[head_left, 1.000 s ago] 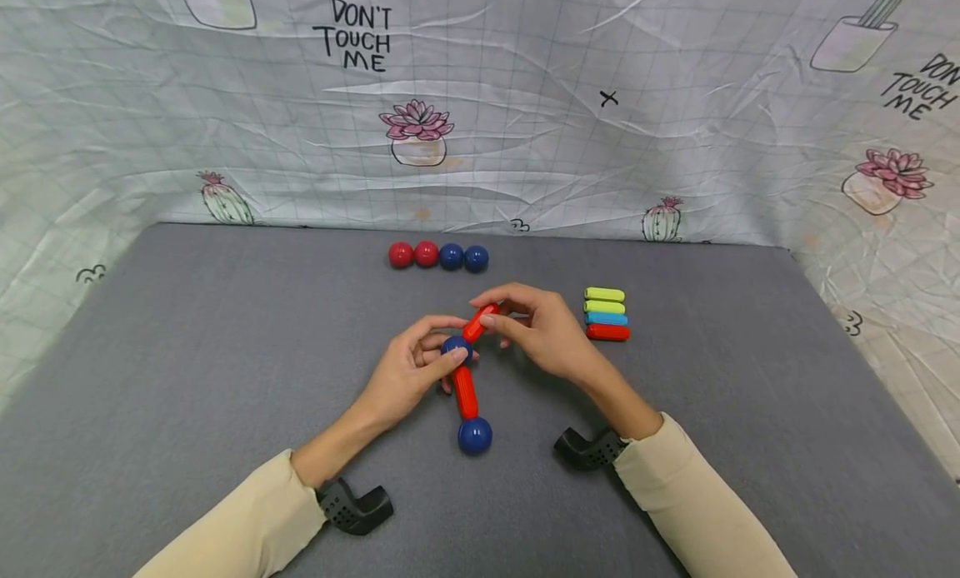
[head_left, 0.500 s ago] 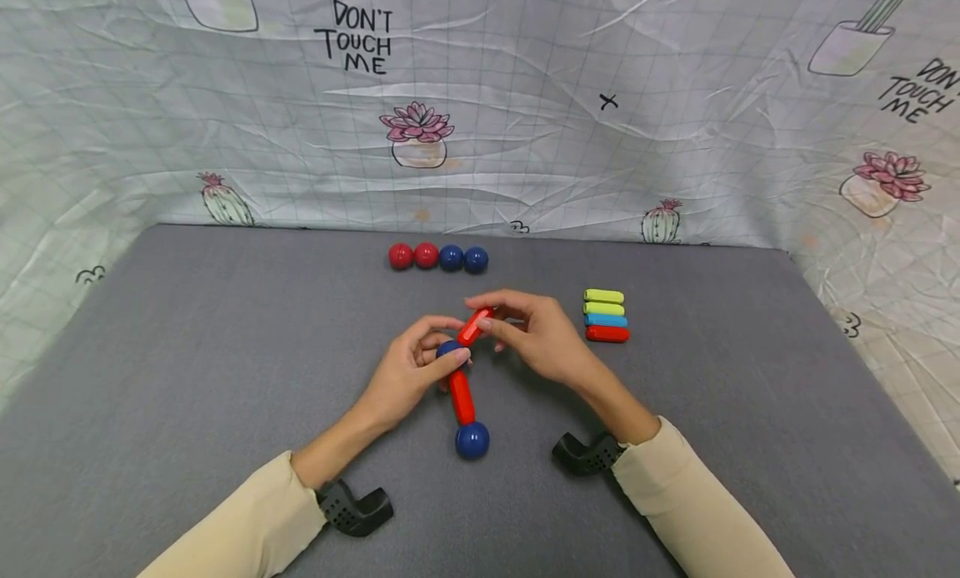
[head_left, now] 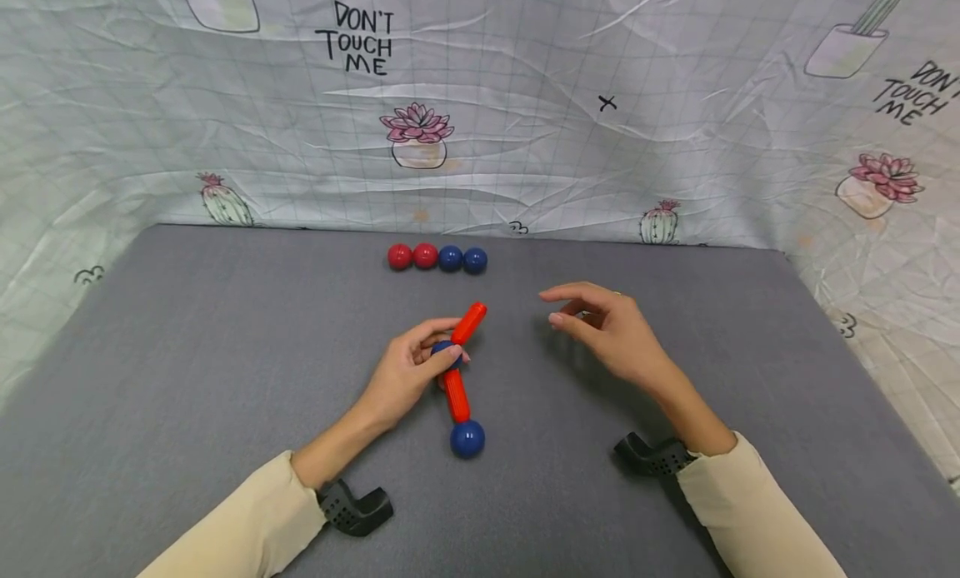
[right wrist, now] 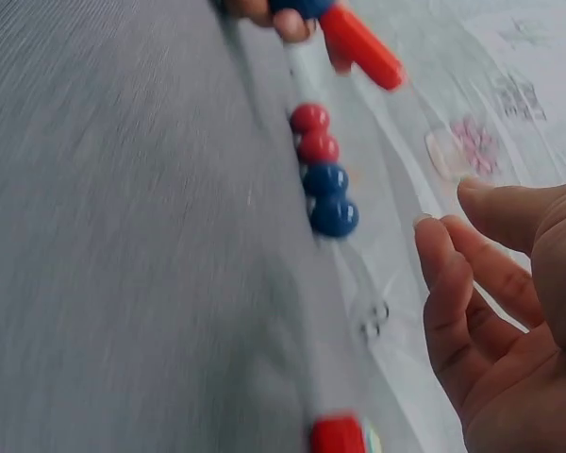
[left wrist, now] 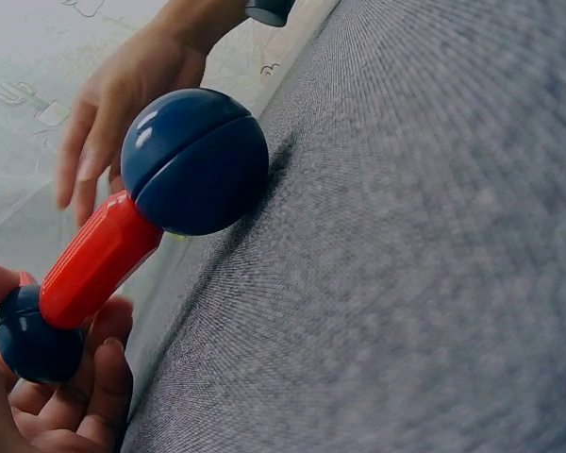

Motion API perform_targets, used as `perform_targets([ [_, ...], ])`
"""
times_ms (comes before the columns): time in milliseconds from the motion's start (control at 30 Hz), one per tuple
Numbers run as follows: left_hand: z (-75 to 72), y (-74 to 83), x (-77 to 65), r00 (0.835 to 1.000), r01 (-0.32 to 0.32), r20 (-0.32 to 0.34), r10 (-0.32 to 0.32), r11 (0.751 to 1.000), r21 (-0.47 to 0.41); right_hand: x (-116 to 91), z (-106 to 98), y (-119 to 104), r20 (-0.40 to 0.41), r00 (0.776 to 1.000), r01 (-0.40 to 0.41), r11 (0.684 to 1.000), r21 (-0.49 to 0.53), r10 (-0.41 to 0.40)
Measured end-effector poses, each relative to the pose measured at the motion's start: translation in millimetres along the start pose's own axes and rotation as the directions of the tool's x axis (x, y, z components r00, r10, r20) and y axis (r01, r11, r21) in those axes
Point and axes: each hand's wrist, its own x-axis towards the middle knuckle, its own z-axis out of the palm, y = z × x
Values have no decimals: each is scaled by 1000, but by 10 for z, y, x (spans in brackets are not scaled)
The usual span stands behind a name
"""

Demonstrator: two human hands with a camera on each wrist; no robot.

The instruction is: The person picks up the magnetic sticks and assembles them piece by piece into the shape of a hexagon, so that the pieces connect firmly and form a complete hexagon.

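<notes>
My left hand [head_left: 397,376] pinches a blue ball [head_left: 442,351] between thumb and fingers. From that ball a red rod [head_left: 457,396] runs toward me to a second blue ball [head_left: 467,439], which appears large in the left wrist view. Another red rod [head_left: 470,321] juts from the gripped ball, away and to the right, its far end free. My right hand [head_left: 618,336] hovers to the right of this piece, holding nothing, fingers loosely bent and thumb apart from the index finger.
Two red balls [head_left: 412,256] and two blue balls [head_left: 462,260] sit in a row at the back of the grey table [head_left: 225,328]. A red rod end [right wrist: 337,435] shows low in the right wrist view; my right hand hides the rods in the head view. A printed cloth [head_left: 525,145] hangs behind.
My right hand has let go of the upper red rod and moved right, over the place of the spare rods. The left hand still holds the ball, shifted slightly left.
</notes>
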Motion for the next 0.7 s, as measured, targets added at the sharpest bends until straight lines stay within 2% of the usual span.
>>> perform_targets([
  [167, -1, 0, 1, 1000, 24, -11, -23, 998, 50, -130, -153, 117, -40, 998, -48, 999, -14, 47],
  [300, -23, -1, -2, 1000, 12, -27, -9, 996, 94, -146, -175, 73, -55, 998, -29, 999, 18, 30],
  [500, -12, -13, 4, 999, -39, -29, 42, 995, 87, -78, -90, -103, -78, 997, 21, 999, 42, -18],
  [700, 12, -11, 10, 998, -41, -48, 45, 997, 70, 106, 67, -65, -83, 996, 42, 998, 50, -37],
])
